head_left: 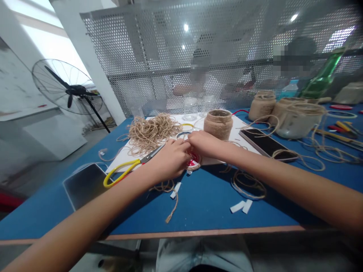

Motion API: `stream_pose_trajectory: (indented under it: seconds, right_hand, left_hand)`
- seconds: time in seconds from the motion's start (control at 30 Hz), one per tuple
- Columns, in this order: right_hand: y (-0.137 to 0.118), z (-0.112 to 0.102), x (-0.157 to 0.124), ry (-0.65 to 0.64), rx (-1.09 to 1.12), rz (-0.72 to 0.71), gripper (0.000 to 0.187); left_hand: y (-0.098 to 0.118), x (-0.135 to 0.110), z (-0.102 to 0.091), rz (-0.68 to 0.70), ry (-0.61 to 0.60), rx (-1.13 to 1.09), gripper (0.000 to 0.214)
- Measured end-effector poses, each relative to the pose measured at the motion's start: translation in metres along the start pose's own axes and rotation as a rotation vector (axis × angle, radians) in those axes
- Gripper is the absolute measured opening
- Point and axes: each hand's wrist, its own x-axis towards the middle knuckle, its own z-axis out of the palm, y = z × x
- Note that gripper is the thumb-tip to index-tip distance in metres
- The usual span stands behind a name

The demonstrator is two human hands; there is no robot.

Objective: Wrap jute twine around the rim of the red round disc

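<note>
My left hand [174, 156] is closed at the edge of a round red and white lid [193, 160], whose rim looks wrapped in twine. My right hand [201, 142] meets it from the right, fingers bent together over the lid's far side; what they pinch is hidden. Loose jute twine [177, 206] trails below my left hand to a frayed end. Beside my left wrist lie yellow-handled scissors [124, 172]. A twine-wrapped jar [218, 124] stands just behind my right hand, and a heap of twine [154, 130] lies behind my left.
Phones lie at right [268, 143] and a dark flat tablet-like thing [87, 185] at left. White strips [241, 206] lie near the front edge. More jars [300, 119], a green bottle [320, 77] and pens [344, 128] stand or lie at right. A perforated metal screen [159, 49] closes the back.
</note>
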Motion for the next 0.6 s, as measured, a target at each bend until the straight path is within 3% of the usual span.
stream_pose_trajectory:
  seconds: [0.23,0.6]
  right_hand:
    - [0.0030,-0.0036,0.0038,-0.068,0.016,0.039,0.021]
    - [-0.0015,-0.0089,0.0053,-0.021,0.031,0.001,0.015]
  left_hand:
    - [-0.0072,0.0026,0.0051,0.170,-0.009,-0.039,0.015]
    - [-0.0051,0.0068,-0.0030,0.145,-0.061,-0.054,0.018]
